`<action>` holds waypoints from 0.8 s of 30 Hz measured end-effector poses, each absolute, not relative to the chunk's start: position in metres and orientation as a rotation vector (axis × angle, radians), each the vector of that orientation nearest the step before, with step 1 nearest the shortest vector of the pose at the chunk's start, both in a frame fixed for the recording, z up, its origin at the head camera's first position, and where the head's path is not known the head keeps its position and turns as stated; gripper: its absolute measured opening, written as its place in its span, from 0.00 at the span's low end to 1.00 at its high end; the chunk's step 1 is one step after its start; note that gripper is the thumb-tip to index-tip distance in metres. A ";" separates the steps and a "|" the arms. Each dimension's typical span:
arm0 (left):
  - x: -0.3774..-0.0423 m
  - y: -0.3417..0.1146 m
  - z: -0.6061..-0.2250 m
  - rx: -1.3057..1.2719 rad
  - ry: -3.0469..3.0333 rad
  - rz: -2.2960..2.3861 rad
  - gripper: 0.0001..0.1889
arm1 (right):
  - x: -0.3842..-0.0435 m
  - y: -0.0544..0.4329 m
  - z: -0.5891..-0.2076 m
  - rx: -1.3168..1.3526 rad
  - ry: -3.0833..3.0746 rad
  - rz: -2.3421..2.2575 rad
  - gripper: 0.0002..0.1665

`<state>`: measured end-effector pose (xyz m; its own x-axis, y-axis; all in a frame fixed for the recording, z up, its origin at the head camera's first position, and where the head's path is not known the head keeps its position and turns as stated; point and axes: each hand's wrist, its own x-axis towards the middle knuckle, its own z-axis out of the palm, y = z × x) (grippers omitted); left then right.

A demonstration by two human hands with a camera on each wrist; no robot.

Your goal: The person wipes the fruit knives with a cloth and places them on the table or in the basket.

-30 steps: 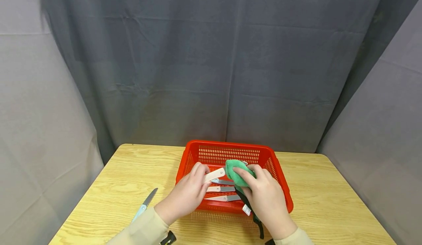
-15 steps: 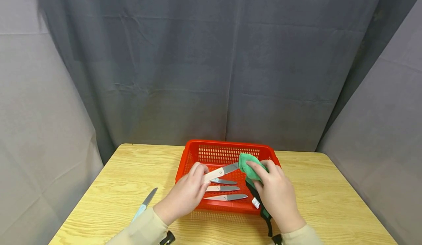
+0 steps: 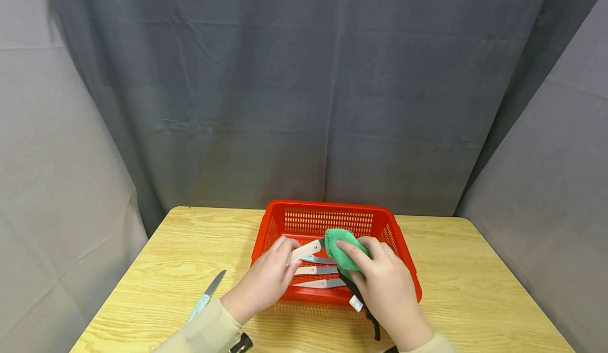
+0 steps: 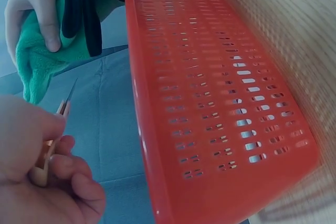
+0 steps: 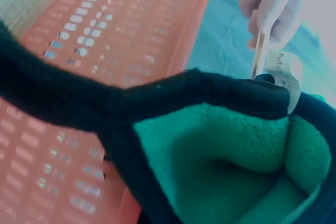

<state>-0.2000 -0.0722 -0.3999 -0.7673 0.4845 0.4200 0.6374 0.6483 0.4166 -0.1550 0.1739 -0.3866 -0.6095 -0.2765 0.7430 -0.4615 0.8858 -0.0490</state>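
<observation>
My left hand (image 3: pixel 266 279) grips a knife by its cream handle (image 3: pixel 305 250) above the red basket. A green cloth (image 3: pixel 343 247) with black edging is pinched in my right hand (image 3: pixel 387 284); it covers most of that knife's blade near the handle. In the left wrist view the blade (image 4: pixel 72 88) points up between the left hand and the cloth. The cloth (image 5: pixel 226 150) fills the lower right wrist view, a white tag (image 5: pixel 286 74) at its edge. Several knives, such as a pink-handled knife (image 3: pixel 313 270), lie inside the basket.
The red plastic basket (image 3: pixel 404 247) has slotted walls and stands on a wooden table (image 3: pixel 470 289). A light-blue-handled knife (image 3: pixel 207 295) lies on the table left of it, partly behind the left sleeve. A grey curtain (image 3: pixel 247 105) hangs behind.
The right hand drew the cloth rightward toward the blade's tip, baring the blade, then came back left to the handle end. The left hand stays nearly still with the knife.
</observation>
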 end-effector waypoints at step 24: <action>-0.197 -0.076 -0.401 -0.933 -2.573 -0.895 0.13 | -0.167 0.189 -0.399 0.422 -2.265 0.297 0.41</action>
